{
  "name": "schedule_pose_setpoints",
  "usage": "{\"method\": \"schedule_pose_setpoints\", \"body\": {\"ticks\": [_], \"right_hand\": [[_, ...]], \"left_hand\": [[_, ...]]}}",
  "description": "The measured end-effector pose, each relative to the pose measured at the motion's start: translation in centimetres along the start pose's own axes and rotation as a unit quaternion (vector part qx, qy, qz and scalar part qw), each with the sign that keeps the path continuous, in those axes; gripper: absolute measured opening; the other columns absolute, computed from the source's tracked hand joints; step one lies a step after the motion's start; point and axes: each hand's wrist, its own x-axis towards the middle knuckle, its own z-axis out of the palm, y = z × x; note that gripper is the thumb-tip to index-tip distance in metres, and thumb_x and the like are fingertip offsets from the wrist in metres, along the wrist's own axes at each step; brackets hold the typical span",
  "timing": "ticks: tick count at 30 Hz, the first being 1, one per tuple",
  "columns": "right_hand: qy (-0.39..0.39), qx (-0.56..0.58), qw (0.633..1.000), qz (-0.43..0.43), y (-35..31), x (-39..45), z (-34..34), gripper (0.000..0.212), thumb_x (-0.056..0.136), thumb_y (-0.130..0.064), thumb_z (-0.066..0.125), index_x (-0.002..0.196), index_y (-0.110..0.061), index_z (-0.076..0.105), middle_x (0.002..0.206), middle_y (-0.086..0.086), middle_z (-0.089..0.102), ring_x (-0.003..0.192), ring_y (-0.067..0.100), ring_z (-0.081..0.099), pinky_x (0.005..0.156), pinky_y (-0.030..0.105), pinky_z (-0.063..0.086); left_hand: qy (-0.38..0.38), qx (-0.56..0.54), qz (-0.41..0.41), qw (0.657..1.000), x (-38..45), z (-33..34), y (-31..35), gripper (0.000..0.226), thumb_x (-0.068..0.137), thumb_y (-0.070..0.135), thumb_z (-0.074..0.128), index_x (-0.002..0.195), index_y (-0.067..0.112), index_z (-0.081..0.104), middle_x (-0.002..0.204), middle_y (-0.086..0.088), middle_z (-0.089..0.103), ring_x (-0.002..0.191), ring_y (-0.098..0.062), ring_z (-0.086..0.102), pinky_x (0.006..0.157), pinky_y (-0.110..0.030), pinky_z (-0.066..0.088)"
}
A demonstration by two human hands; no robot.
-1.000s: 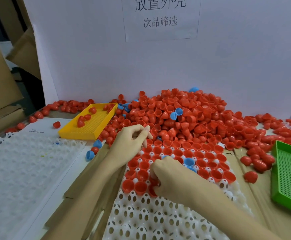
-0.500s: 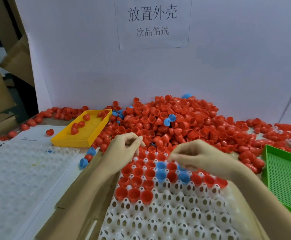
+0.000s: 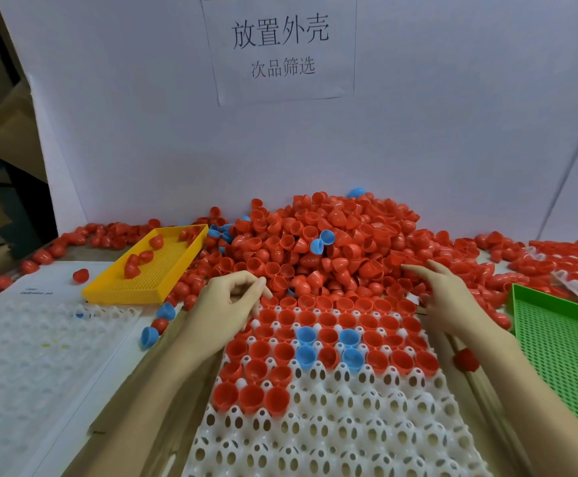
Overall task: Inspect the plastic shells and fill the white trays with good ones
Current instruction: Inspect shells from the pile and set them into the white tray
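A big pile of red plastic shells (image 3: pixel 332 242), with a few blue ones, lies against the white back wall. In front of it sits a white tray (image 3: pixel 332 435); its far rows hold red shells and several blue shells (image 3: pixel 306 335), its near rows are bare. My left hand (image 3: pixel 225 308) rests at the tray's far left corner, fingers loosely curled, fingertips by the shells, holding nothing I can see. Over at the pile's right foot, my right hand (image 3: pixel 449 297) lies with fingers stretched out and touching the red shells.
A yellow tray (image 3: pixel 150 287) with a few red shells stands at the left. A green tray (image 3: pixel 562 346) is at the right. Another white tray (image 3: pixel 22 339) lies at the near left. One red shell (image 3: pixel 465 360) lies beside the tray's right edge. Loose shells lie along the wall.
My right hand has gone from the tray's lower left cups up and right to the pile's right side, and its fingers have straightened. The left hand has stayed put.
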Motion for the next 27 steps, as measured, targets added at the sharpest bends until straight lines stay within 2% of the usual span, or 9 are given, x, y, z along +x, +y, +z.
{"method": "schedule_pose_setpoints", "body": {"ticks": [3, 7, 12, 15, 20, 21, 24, 27], "right_hand": [[-0.018, -0.038, 0.999, 0.008, 0.3, 0.5, 0.6, 0.064, 0.093, 0.004, 0.064, 0.147, -0.028, 0.055, 0.163, 0.014, 0.033, 0.15, 0.038, 0.033, 0.12, 0.052, 0.033], [0.039, -0.067, 0.997, 0.028, 0.8, 0.6, 1.0, 0.046, 0.095, -0.01, 0.069, 0.134, -0.033, 0.062, 0.141, 0.01, 0.051, 0.129, 0.037, 0.048, 0.109, 0.054, 0.043], [0.042, -0.065, 0.995, 0.054, 0.6, 0.7, 0.9, 0.031, 0.095, -0.021, 0.071, 0.121, -0.038, 0.064, 0.119, 0.001, 0.046, 0.116, 0.031, 0.054, 0.104, 0.061, 0.042], [0.058, -0.069, 0.994, 0.063, 0.4, 0.4, 1.0, 0.028, 0.097, -0.023, 0.069, 0.12, -0.038, 0.064, 0.116, -0.002, 0.045, 0.114, 0.028, 0.055, 0.102, 0.061, 0.042], [0.13, -0.019, 0.99, 0.045, 0.7, 0.0, 1.0, 0.017, 0.096, -0.017, 0.07, 0.111, -0.025, 0.074, 0.104, -0.001, 0.048, 0.104, 0.028, 0.057, 0.096, 0.058, 0.048], [0.152, -0.001, 0.988, 0.037, 1.0, 0.0, 0.8, 0.016, 0.096, -0.015, 0.07, 0.11, -0.021, 0.075, 0.104, 0.0, 0.05, 0.101, 0.028, 0.058, 0.095, 0.056, 0.05], [0.202, 0.051, 0.978, 0.001, 1.0, -0.3, 0.0, 0.014, 0.094, -0.012, 0.072, 0.106, -0.013, 0.079, 0.104, 0.002, 0.055, 0.089, 0.023, 0.06, 0.085, 0.036, 0.05], [0.211, 0.119, 0.97, -0.025, 0.0, -0.9, -1.0, 0.013, 0.094, -0.022, 0.074, 0.1, -0.013, 0.081, 0.105, 0.001, 0.065, 0.081, 0.012, 0.066, 0.076, 0.019, 0.048]], "left_hand": [[0.003, 0.004, -0.002, 1.0, 0.0, -0.1, 0.1, 0.027, 0.105, 0.027, 0.057, 0.085, 0.021, 0.074, 0.063, 0.0, 0.064, 0.05, -0.005, 0.054, 0.053, -0.017, 0.046], [0.007, -0.001, -0.001, 1.0, 0.0, -0.1, 0.2, 0.026, 0.105, 0.028, 0.058, 0.085, 0.021, 0.074, 0.063, 0.0, 0.064, 0.05, -0.006, 0.055, 0.052, -0.019, 0.046], [0.004, -0.003, 0.0, 1.0, 0.1, -0.1, 0.0, 0.026, 0.104, 0.028, 0.058, 0.083, 0.024, 0.074, 0.064, -0.002, 0.065, 0.049, -0.008, 0.055, 0.051, -0.019, 0.046], [0.005, 0.001, 0.001, 1.0, 0.2, -0.1, 0.0, 0.026, 0.104, 0.027, 0.059, 0.083, 0.025, 0.074, 0.063, -0.002, 0.065, 0.048, -0.007, 0.055, 0.051, -0.018, 0.047], [0.008, -0.005, 0.002, 1.0, 0.3, -0.3, -0.2, 0.026, 0.104, 0.028, 0.059, 0.083, 0.027, 0.074, 0.064, -0.002, 0.065, 0.049, -0.009, 0.056, 0.052, -0.022, 0.049], [0.009, -0.008, 0.003, 1.0, 0.3, -0.3, -0.2, 0.027, 0.104, 0.028, 0.059, 0.082, 0.028, 0.074, 0.064, -0.002, 0.065, 0.049, -0.009, 0.056, 0.052, -0.022, 0.049], [0.011, -0.017, 0.001, 1.0, 0.3, -0.4, -0.2, 0.028, 0.104, 0.028, 0.058, 0.081, 0.032, 0.074, 0.064, -0.002, 0.065, 0.05, -0.01, 0.056, 0.052, -0.02, 0.048], [0.009, -0.019, 0.009, 1.0, 0.1, -0.3, 0.2, 0.025, 0.103, 0.029, 0.06, 0.083, 0.034, 0.074, 0.065, -0.001, 0.065, 0.051, -0.009, 0.057, 0.052, -0.018, 0.047]]}}
